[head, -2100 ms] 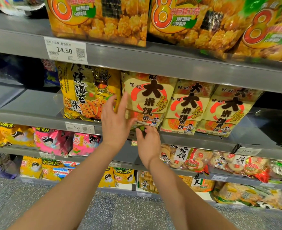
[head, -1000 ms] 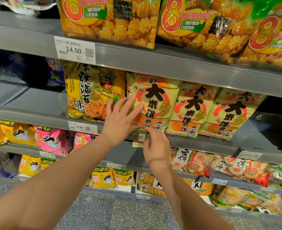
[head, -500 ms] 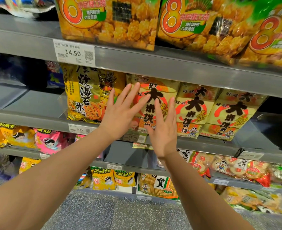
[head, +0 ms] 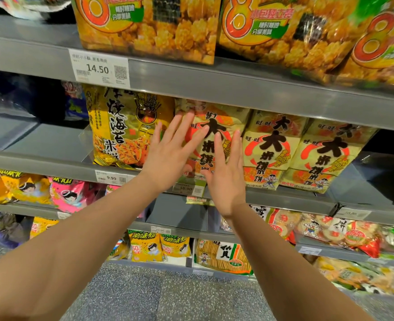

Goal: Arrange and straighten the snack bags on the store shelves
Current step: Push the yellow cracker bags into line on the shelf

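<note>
Cream-and-red rice cracker bag (head: 237, 121) stands upright at the front edge of the middle shelf (head: 52, 162), leftmost of 3 alike. Both hands lie flat on its front, fingers straight & slightly spread, nothing pinched. Left hand (head: 168, 156) covers the bag's left side, partly overlapping the yellow seaweed bag (head: 119, 128) next door. Right hand (head: 226, 177) covers the lower middle. Matching bag (head: 270, 147) sits just beside it, third bag (head: 328, 154) beyond. 9.99 tag (head: 109, 177) on the shelf lip. Big orange bags (head: 145, 26) on the shelf above, w/ 14.50 tag (head: 98, 69).
</note>
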`<control>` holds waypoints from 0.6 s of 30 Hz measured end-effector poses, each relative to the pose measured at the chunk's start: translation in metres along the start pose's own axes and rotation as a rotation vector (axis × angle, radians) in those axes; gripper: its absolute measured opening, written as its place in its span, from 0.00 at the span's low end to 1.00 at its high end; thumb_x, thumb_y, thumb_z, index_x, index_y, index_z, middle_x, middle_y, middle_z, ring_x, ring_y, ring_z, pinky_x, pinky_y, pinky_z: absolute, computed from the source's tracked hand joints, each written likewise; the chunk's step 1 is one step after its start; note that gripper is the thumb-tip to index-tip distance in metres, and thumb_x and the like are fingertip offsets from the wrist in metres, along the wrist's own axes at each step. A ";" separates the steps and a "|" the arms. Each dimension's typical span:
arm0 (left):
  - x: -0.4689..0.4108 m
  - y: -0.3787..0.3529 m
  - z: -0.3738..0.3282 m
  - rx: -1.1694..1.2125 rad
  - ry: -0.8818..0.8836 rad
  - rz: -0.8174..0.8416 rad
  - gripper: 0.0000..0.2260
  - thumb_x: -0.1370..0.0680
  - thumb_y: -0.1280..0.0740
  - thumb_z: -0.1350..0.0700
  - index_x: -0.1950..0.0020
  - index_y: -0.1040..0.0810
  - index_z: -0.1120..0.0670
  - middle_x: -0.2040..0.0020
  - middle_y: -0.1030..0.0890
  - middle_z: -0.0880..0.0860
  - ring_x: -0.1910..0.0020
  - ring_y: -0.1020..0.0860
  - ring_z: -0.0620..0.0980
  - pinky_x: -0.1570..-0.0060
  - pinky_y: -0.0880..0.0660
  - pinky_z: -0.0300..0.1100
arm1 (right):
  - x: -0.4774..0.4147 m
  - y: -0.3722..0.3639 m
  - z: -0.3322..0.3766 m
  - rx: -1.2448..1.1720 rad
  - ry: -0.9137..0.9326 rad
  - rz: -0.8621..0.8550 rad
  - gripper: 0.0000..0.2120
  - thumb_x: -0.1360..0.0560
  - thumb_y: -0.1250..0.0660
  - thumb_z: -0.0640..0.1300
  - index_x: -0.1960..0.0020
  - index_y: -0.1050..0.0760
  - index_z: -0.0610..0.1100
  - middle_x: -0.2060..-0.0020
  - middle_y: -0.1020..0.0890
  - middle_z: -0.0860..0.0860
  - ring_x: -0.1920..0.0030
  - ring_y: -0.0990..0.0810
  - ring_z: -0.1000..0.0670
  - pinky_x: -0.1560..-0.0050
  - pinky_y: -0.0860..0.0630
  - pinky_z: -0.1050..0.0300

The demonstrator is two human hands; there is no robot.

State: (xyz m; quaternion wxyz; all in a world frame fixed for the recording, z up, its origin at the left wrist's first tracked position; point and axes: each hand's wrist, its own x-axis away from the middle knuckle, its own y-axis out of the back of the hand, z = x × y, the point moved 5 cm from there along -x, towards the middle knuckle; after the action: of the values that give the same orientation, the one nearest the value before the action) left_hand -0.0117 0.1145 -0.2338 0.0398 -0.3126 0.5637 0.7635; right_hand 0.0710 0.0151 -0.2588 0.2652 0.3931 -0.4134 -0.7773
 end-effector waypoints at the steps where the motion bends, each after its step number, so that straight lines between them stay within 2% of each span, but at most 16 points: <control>1: 0.002 0.000 -0.001 0.004 0.004 0.004 0.51 0.41 0.21 0.49 0.26 0.45 0.50 0.26 0.42 0.63 0.28 0.41 0.63 0.36 0.40 0.65 | 0.001 0.001 0.000 0.001 -0.001 0.012 0.42 0.25 0.33 0.47 0.24 0.60 0.52 0.30 0.70 0.51 0.28 0.67 0.50 0.32 0.52 0.55; 4: 0.004 0.002 -0.003 0.015 0.022 0.025 0.50 0.40 0.21 0.49 0.25 0.47 0.49 0.25 0.45 0.62 0.27 0.44 0.62 0.35 0.42 0.64 | 0.004 0.004 0.000 0.006 0.001 0.034 0.41 0.24 0.33 0.46 0.24 0.60 0.53 0.30 0.70 0.52 0.27 0.66 0.50 0.31 0.52 0.55; 7: 0.005 0.006 -0.002 0.024 0.023 0.040 0.50 0.39 0.22 0.48 0.25 0.49 0.48 0.25 0.46 0.61 0.27 0.45 0.61 0.34 0.43 0.64 | 0.007 0.010 -0.001 0.012 -0.008 0.023 0.40 0.24 0.34 0.48 0.24 0.58 0.55 0.25 0.64 0.50 0.24 0.61 0.46 0.28 0.52 0.49; 12: 0.014 0.026 -0.003 0.086 0.067 -0.063 0.43 0.36 0.24 0.45 0.27 0.42 0.49 0.26 0.41 0.62 0.29 0.39 0.61 0.35 0.42 0.62 | 0.017 0.024 0.001 -0.076 -0.046 -0.059 0.37 0.24 0.34 0.51 0.24 0.54 0.53 0.23 0.54 0.48 0.24 0.55 0.46 0.26 0.54 0.47; 18: 0.033 0.030 -0.012 0.162 0.181 -0.081 0.39 0.35 0.25 0.46 0.28 0.39 0.51 0.28 0.35 0.61 0.33 0.32 0.61 0.38 0.36 0.63 | 0.025 0.032 0.007 -0.086 -0.046 -0.090 0.37 0.25 0.35 0.53 0.24 0.52 0.50 0.24 0.49 0.48 0.24 0.50 0.47 0.27 0.56 0.50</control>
State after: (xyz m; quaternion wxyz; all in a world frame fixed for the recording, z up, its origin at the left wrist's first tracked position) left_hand -0.0453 0.0838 -0.2273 0.0449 -0.3986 0.6117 0.6819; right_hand 0.0541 -0.0171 -0.2387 0.2373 0.3817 -0.3674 -0.8143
